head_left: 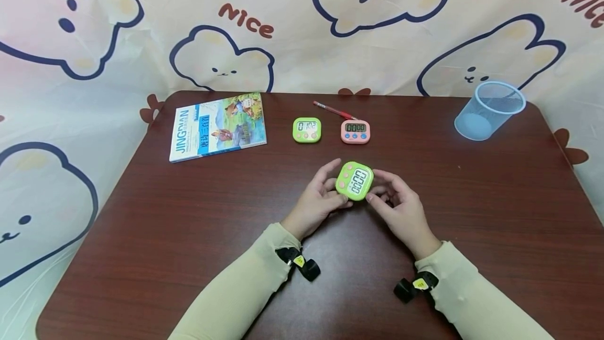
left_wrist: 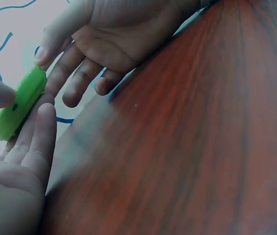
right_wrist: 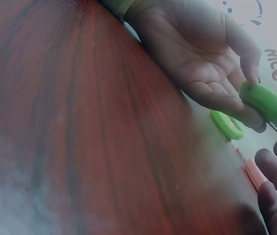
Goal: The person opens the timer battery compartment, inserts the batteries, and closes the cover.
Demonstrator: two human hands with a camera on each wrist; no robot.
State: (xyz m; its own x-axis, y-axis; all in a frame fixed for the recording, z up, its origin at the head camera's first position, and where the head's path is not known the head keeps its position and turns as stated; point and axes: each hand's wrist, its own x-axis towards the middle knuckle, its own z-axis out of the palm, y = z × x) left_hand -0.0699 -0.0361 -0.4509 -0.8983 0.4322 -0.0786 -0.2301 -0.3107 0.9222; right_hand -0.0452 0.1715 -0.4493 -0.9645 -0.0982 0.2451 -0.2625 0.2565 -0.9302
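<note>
A green digital timer with pink buttons is held tilted above the table, its display reading zeros toward the head camera. My left hand grips its left side, thumb on the lower edge and fingers behind. At the opposite side, my right hand pinches the timer's edge between thumb and index finger, its other fingers loosely bent. The left wrist view shows the timer edge-on between both hands. Farther back stand a second green timer and a pink timer.
A magazine-like book lies at the back left of the brown table. Behind the pink timer lies a red pen. A blue mesh cup stands tilted in view at the back right. A patterned cloth hangs behind.
</note>
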